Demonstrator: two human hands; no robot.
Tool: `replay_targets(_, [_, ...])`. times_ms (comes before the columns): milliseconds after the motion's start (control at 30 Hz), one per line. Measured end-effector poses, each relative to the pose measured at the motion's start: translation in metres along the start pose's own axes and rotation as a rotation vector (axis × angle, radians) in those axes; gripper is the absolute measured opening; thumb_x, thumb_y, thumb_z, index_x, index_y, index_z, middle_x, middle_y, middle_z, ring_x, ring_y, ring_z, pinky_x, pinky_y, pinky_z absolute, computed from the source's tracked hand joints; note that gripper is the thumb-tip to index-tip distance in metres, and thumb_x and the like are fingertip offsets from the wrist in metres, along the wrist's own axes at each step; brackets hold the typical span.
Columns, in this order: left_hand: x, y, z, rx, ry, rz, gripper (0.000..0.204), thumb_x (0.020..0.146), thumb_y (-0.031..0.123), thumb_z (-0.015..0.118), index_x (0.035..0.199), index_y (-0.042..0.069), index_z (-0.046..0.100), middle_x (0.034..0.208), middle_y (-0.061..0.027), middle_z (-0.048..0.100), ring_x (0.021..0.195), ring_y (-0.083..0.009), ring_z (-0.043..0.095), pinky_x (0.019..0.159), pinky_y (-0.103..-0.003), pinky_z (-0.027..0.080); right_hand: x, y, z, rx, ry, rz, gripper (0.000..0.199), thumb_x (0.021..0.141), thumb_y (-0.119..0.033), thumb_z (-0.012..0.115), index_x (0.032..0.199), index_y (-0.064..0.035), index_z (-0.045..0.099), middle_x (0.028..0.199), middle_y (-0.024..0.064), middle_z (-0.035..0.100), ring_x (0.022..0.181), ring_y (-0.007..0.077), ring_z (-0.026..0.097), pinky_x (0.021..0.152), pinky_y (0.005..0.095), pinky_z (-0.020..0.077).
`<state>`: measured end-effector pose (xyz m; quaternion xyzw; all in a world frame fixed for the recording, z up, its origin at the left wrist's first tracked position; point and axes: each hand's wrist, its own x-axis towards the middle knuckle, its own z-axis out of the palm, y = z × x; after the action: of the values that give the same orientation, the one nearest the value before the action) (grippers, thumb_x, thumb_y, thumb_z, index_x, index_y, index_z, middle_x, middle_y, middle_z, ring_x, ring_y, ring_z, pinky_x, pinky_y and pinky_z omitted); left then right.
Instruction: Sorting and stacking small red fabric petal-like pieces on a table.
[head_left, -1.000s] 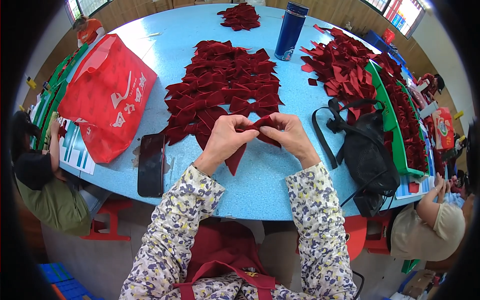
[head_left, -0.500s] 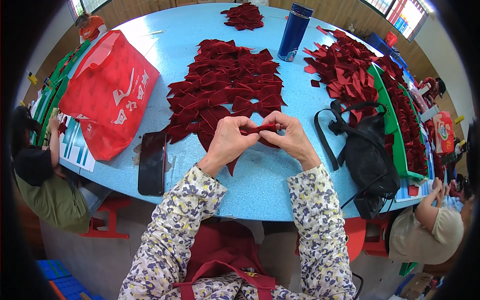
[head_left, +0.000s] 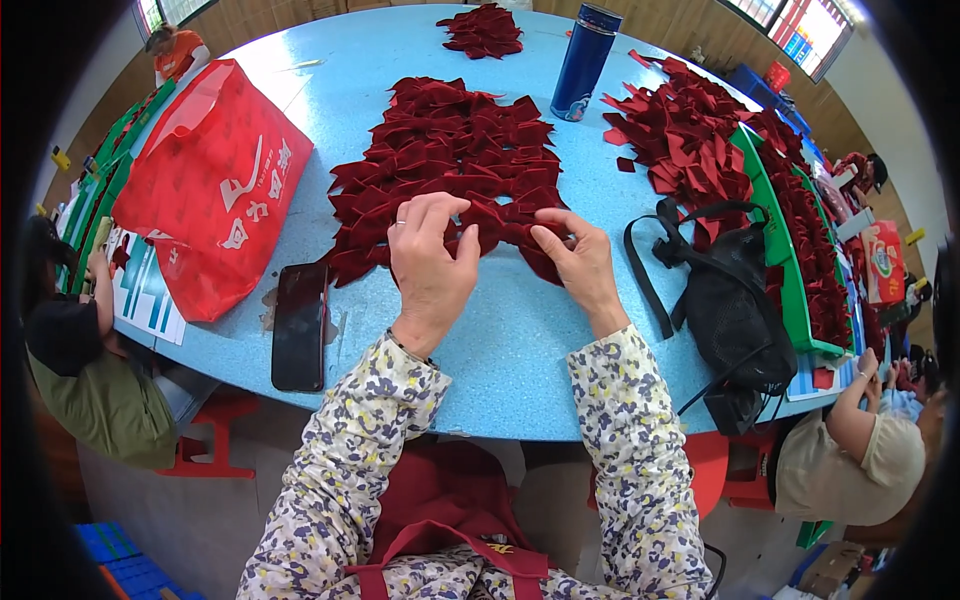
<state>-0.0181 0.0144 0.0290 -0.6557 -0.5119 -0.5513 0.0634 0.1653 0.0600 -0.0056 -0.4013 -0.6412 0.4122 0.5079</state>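
Dark red velvet bows [head_left: 450, 150] lie in close rows on the blue table in front of me. One velvet bow [head_left: 500, 222] sits at the near edge of these rows, its tails pointing toward me. My left hand [head_left: 432, 265] is raised beside its left end, fingers spread and holding nothing; a ring is on one finger. My right hand [head_left: 583, 262] is at the bow's right end, with thumb and index finger apart. Those fingertips are right by the velvet; whether they touch it I cannot tell.
A red bag [head_left: 215, 190] and a black phone [head_left: 300, 325] are on the left. A blue tumbler [head_left: 586, 65] stands behind. To the right are a heap of red velvet pieces [head_left: 690, 140], a black bag [head_left: 740, 310] and a green tray [head_left: 785, 250]. People sit on both sides.
The bow pinched between both hands has come down onto the near edge of the rows. My left hand has let go and spread; the right hand's fingers have parted.
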Motion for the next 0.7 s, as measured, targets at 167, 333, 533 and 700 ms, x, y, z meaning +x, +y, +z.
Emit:
replay_targets(167, [-0.011, -0.005, 0.007, -0.006, -0.133, 0.024, 0.023, 0.069, -0.002, 0.061, 0.092, 0.004, 0.061, 0.096, -0.0073, 0.060, 0.092, -0.0249, 0.056, 0.078, -0.038, 0.044, 0.003, -0.003, -0.016, -0.585, 0.349, -0.272, 0.014, 0.082, -0.008, 0.064, 0.093, -0.0013, 0.066, 0.080, 0.0063, 0.065, 0.068, 0.0136, 0.059, 0.063, 0.0256, 0.0453])
replay_targets(333, [-0.021, -0.005, 0.016, 0.052, -0.343, 0.175, 0.031, 0.074, -0.003, 0.055, 0.105, 0.001, 0.059, 0.113, -0.0101, 0.058, 0.107, -0.0280, 0.053, 0.086, -0.038, 0.043, 0.003, -0.015, -0.017, -0.473, 0.238, -0.318, 0.015, 0.076, 0.001, 0.058, 0.088, -0.0027, 0.066, 0.084, 0.0072, 0.064, 0.073, 0.0179, 0.059, 0.064, 0.0271, 0.0455])
replay_targets(533, [-0.032, -0.009, 0.020, 0.196, -0.636, 0.228, 0.042, 0.074, 0.000, 0.053, 0.116, -0.002, 0.054, 0.134, -0.0126, 0.046, 0.124, -0.0288, 0.043, 0.093, -0.044, 0.038, 0.002, -0.008, -0.015, -0.690, -0.073, -0.603, 0.023, 0.065, 0.009, 0.052, 0.080, -0.0034, 0.065, 0.080, 0.0068, 0.061, 0.080, 0.0238, 0.058, 0.068, 0.0324, 0.0466])
replay_targets(700, [-0.034, -0.008, 0.018, 0.202, -0.684, 0.196, 0.043, 0.075, 0.001, 0.053, 0.118, -0.003, 0.052, 0.136, -0.0130, 0.043, 0.124, -0.0288, 0.041, 0.094, -0.047, 0.036, 0.001, -0.006, -0.019, -0.802, -0.070, -0.485, 0.022, 0.063, 0.007, 0.052, 0.076, -0.0046, 0.064, 0.080, 0.0068, 0.060, 0.084, 0.0265, 0.057, 0.071, 0.0351, 0.0470])
